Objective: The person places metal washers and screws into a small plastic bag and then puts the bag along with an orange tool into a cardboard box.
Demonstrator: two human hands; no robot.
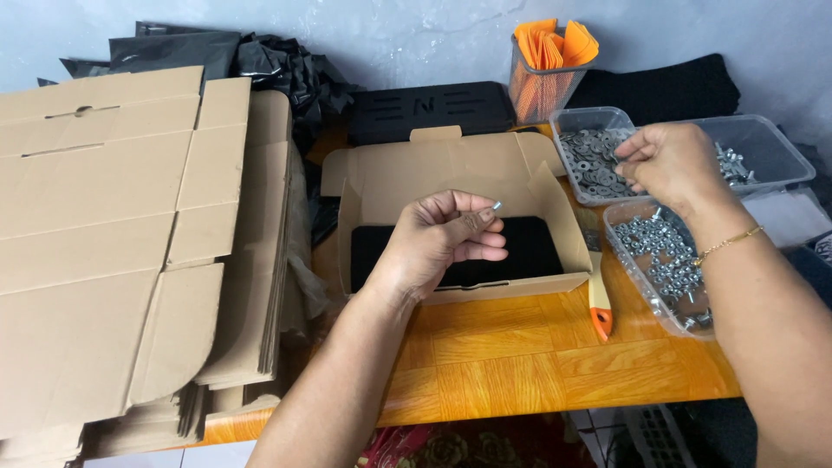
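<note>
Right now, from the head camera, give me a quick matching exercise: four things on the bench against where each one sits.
Things:
1. small bolt
2. tub of washers
3. mesh cup
4. flat cardboard stack

Places:
A. far left of the table
B. under the right hand
C. pinched in the left hand, over the open box
D. at the back, holding orange paper folds

Pairs: 1-C, 2-B, 3-D, 4-A

brown box [451, 173], orange table [520, 355]
</note>
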